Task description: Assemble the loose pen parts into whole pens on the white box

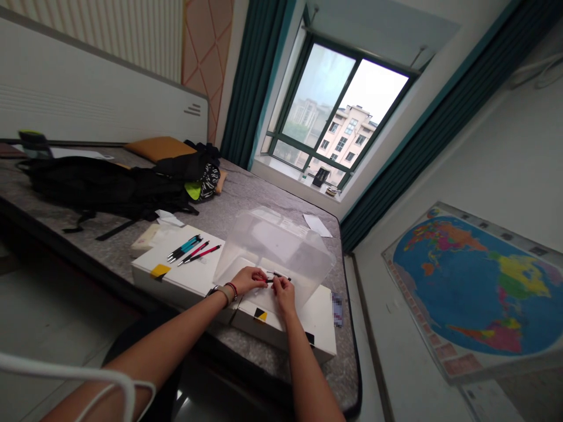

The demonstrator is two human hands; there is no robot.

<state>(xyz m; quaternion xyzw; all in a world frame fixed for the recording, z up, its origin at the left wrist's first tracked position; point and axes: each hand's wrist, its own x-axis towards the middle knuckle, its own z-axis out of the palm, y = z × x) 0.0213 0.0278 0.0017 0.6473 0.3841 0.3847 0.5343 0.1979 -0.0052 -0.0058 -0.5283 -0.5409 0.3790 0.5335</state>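
Note:
Over the mouth of a clear plastic bin my two hands meet. My left hand, with bands at the wrist, pinches the red end of a small red-and-black pen. The fingers of my right hand close on its dark end, partly hiding it. Just behind the fingertips are slim dark pieces, too small to tell apart. To the left, several teal pens and red-and-black pens lie side by side on a white box.
A second white box supports the bin, which rests tilted with its opening towards me. A tissue pack, a black backpack and a paper sheet lie on the grey mattress. A white cable crosses the lower left.

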